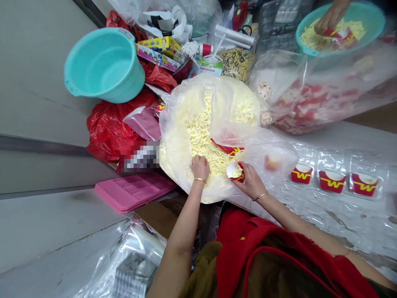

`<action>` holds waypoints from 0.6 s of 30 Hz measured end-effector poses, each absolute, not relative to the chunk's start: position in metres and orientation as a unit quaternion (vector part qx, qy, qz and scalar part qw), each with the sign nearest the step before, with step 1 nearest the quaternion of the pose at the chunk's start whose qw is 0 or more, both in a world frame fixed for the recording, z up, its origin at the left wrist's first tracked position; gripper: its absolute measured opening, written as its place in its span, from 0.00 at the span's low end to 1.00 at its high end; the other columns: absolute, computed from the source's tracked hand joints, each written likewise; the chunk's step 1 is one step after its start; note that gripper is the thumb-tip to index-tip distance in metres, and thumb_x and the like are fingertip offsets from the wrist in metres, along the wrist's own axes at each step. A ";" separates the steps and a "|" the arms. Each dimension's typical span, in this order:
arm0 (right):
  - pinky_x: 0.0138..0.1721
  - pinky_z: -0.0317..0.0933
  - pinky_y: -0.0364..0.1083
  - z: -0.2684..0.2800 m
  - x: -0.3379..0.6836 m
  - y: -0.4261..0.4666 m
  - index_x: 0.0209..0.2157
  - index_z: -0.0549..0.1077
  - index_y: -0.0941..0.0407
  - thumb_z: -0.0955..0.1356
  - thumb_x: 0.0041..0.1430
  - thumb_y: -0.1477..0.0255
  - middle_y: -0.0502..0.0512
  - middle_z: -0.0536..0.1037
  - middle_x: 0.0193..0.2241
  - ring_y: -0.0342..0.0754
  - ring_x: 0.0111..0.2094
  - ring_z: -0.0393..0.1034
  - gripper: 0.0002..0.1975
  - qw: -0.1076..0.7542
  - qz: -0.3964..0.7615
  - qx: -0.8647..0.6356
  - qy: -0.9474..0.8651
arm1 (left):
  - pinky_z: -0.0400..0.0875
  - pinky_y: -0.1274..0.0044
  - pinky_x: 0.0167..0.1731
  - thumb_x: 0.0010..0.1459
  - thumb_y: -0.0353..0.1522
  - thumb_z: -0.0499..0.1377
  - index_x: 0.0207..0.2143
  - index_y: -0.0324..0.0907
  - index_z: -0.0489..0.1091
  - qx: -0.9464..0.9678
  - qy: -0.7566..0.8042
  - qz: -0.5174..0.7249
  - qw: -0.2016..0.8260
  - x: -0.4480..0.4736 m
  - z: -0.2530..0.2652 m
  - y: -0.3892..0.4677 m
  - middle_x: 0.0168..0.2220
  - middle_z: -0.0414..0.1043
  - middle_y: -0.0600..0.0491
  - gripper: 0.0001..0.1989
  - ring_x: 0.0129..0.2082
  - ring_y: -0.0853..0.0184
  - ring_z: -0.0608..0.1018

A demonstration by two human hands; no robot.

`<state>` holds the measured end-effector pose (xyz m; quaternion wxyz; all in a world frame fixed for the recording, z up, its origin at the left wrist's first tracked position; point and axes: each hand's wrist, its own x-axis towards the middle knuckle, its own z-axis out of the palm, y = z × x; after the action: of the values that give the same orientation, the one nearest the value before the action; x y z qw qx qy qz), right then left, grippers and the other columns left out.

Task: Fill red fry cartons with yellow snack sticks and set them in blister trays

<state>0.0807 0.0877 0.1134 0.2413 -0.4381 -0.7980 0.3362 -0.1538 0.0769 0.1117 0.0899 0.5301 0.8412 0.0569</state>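
Note:
A large clear plastic bag (176, 111) lies spread open in front of me, with a pile of pale yellow fry-shaped sticks (200, 130) inside. My left hand (201, 167) is down at the near left edge of the pile, its fingers curled in; what they hold is hidden. In my right hand (252, 182) is a small red fry carton (238, 174), its white inside facing left and some yellow sticks in its mouth. Another red carton (228, 148) with a yellow mark lies on the sticks just beyond.
Clear blister packs with red cartons (332, 181) line the table at right. Behind them sits a bag of red and white pieces (313, 103). Another person's hand (330, 20) holds a red carton over a teal basin (380, 20). An empty teal basin (99, 62) and pink trays (133, 190) are at left.

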 end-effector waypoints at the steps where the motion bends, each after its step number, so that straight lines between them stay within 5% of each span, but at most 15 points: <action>1: 0.51 0.61 0.57 0.115 0.081 0.087 0.57 0.55 0.59 0.67 0.55 0.59 0.66 0.66 0.49 0.58 0.50 0.62 0.33 0.243 0.335 -0.440 -0.797 | 0.63 0.70 0.39 0.55 0.30 0.55 0.32 0.42 0.67 0.519 0.843 0.097 0.098 -0.154 0.116 0.077 0.38 0.66 0.48 0.02 0.42 0.61 0.69; 6: 0.51 0.60 0.57 0.124 0.083 0.079 0.57 0.54 0.59 0.68 0.54 0.61 0.65 0.66 0.50 0.58 0.50 0.61 0.33 0.257 0.327 -0.446 -0.793 | 0.64 0.74 0.38 0.60 0.32 0.51 0.35 0.42 0.65 0.540 0.773 0.293 0.162 -0.121 0.161 0.064 0.32 0.69 0.53 0.05 0.34 0.68 0.72; 14: 0.50 0.61 0.56 0.146 0.096 0.062 0.56 0.55 0.59 0.62 0.55 0.76 0.64 0.67 0.49 0.56 0.49 0.62 0.26 0.284 0.313 -0.438 -0.794 | 0.57 0.66 0.46 0.59 0.34 0.54 0.41 0.44 0.70 0.693 0.670 0.183 0.193 -0.021 0.219 0.023 0.47 0.70 0.50 0.08 0.47 0.62 0.69; 18: 0.50 0.61 0.57 0.158 0.114 0.051 0.56 0.55 0.57 0.63 0.56 0.74 0.63 0.67 0.49 0.56 0.49 0.62 0.26 0.294 0.307 -0.446 -0.788 | 0.59 0.69 0.46 0.61 0.33 0.52 0.34 0.42 0.69 0.648 0.679 0.259 0.227 -0.005 0.213 0.023 0.38 0.73 0.52 0.07 0.39 0.67 0.73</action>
<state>0.1141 0.0513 0.1580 0.2941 -0.4462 -0.7875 0.3069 -0.0049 0.0233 0.2129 0.2270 0.6480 0.6794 0.2587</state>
